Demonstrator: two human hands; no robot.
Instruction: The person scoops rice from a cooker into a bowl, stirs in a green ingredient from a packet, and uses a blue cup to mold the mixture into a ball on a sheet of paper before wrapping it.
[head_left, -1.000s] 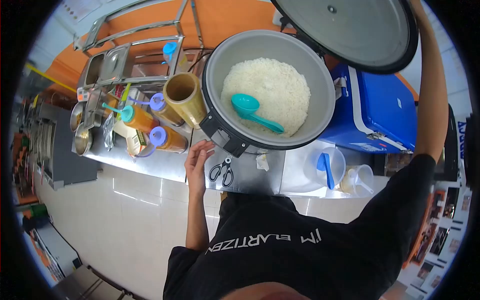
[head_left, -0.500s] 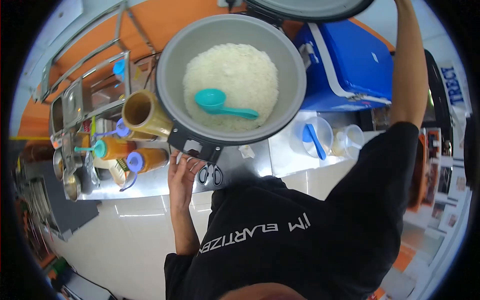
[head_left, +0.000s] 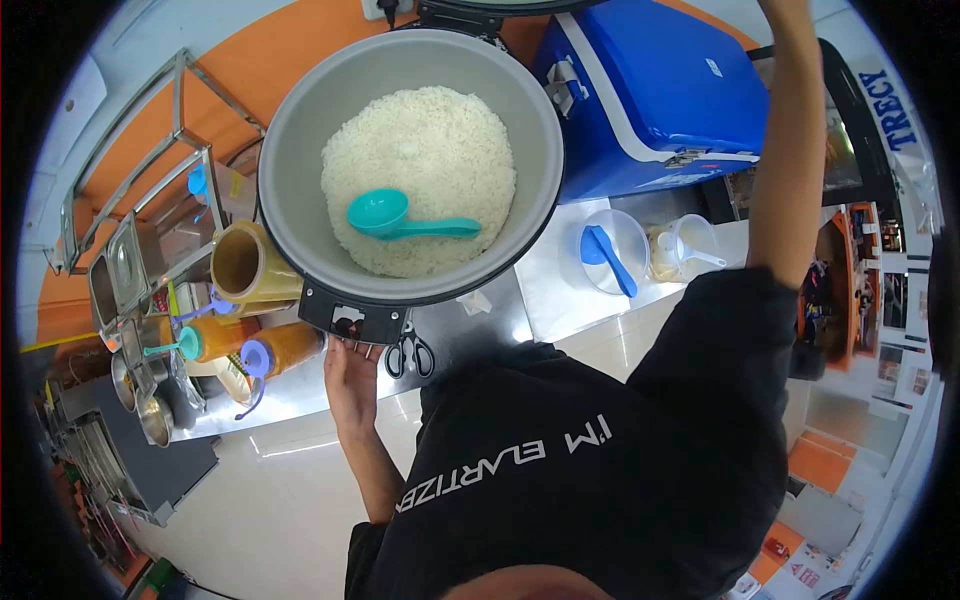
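While rice fills the cooker (head_left: 300,200), left hand (head_left: 350,375) rests at its front panel.
Left fingers (head_left: 352,345) lie loose, grasping nothing; right hand's fingers are out of view.

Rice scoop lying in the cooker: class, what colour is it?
Teal; the rice scoop shows clearly in the head view, lying on white rice.

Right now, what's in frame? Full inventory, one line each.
rice cooker: 1, grey, counter centre, lid open, full of white rice
rice scoop: 1, teal, lying on the rice
cooler box: 1, blue, right of cooker
scissors: 1, black-handled, counter edge
film roll: 1, yellowish, left of cooker
squeeze bottles: 2 clear, orange sauce, counter left
cup with blue scoop: 1, clear
left hand: at cooker's front panel
right arm: raised, hand out of frame
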